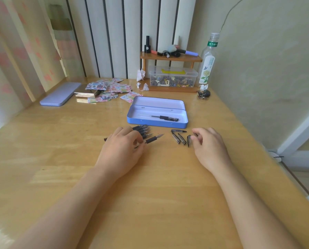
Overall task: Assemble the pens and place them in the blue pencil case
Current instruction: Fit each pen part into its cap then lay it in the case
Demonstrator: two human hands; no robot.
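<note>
Midway through assembly, by the look of it — one capped pen point(165, 118) already lying inside the open blue pencil case point(157, 124), the rest waiting on the counter point(150, 186).

Left hand point(122, 150) palm-down over a row of uncapped pens point(143, 131), fingers curled loosely, fingertips pinching or about to pinch the nearest pen point(152, 139) at its clear barrel just behind the black grip; cannot tell whether the grasp has actually closed.

Right hand point(208, 146) palm-down too, thumb and forefinger drawn together around a dark cap point(189, 140) at the right end of the loose caps — touching it, seemingly gripping, though the contact is small and hard to read.

Next move, judged from this: lift pen and cap clear of the counter, bring the cap's open end in line with the metal tip, and push until seated — then lay the pen in the case beside the first.

Pens: slim, transparent barrels, black rubber grips, pointed metal tips aimed right, toward the caps. Three more caps point(178, 135) lying loose between the hands, just in front of the case. Case itself shallow, pale inside, lid hinged back flat, standing just beyond both hands.
</note>
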